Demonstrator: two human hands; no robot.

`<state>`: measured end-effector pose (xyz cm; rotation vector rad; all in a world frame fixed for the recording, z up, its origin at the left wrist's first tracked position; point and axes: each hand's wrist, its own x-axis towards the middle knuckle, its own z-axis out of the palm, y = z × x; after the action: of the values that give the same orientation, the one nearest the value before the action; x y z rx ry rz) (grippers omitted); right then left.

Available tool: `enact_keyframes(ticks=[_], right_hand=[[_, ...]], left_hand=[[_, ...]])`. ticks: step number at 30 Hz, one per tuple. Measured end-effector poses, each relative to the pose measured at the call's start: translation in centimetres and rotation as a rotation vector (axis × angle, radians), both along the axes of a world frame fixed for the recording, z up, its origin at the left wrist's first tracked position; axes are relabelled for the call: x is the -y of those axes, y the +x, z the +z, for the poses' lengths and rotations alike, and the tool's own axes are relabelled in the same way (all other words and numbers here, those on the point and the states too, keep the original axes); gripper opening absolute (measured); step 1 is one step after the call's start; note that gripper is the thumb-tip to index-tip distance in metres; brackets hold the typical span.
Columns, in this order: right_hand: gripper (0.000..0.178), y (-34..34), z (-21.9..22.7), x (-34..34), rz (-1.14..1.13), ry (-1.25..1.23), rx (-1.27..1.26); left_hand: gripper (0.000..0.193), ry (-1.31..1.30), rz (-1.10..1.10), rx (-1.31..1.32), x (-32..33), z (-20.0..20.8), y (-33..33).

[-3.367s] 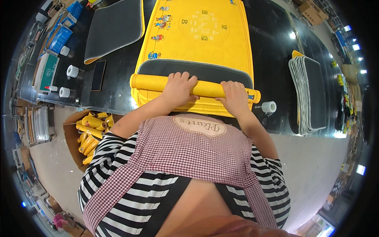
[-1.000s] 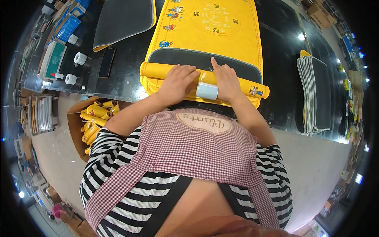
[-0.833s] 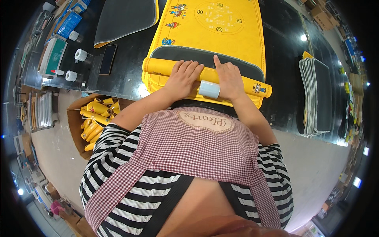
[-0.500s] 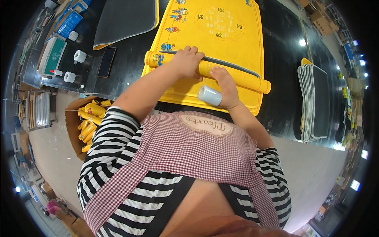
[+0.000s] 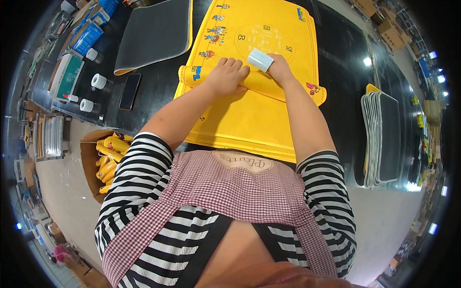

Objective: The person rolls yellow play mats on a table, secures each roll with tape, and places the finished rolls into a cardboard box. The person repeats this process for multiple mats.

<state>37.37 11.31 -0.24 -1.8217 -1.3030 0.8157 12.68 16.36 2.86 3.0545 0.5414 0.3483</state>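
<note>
A yellow mat (image 5: 230, 120) with printed cartoon figures lies on a black table, its near part turned into a roll (image 5: 259, 84) that runs crosswise. My left hand (image 5: 226, 77) is closed over the left half of this roll, fingers bent across its top. On the right half, my right hand (image 5: 280, 69) carries a whitish roll of clear tape (image 5: 260, 60), tilted above the mat. Its fingers are partly hidden by the tape, and I cannot tell whether they also grip the mat. More mat layers lie beneath the roll.
A dark-backed mat (image 5: 153, 36) lies at the far left, near a phone (image 5: 129, 91) and small white rolls (image 5: 98, 81). At the right edge stands a stack of mats (image 5: 379, 137). A cardboard box (image 5: 91, 163) of yellow rolled items sits below left.
The mat's rolled part has moved away from me and grown thicker. My right hand has swung forward with the tape, from the near side to above the roll; my left hand stays over it.
</note>
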Motion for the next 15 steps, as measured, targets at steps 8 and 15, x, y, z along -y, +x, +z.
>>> enact_keyframes(ticks=[8, 15], right_hand=[[0.042, -1.3, 1.0, 3.7, 0.145, 0.370, 0.055], [0.047, -9.7, 0.7, 17.8, 0.259, 0.587, 0.409]], left_hand=[[0.046, -0.133, 0.032, -0.052, -1.1, 0.8, 0.6], [0.053, -0.440, -0.044, -0.259, 4.5, 1.5, -3.5]])
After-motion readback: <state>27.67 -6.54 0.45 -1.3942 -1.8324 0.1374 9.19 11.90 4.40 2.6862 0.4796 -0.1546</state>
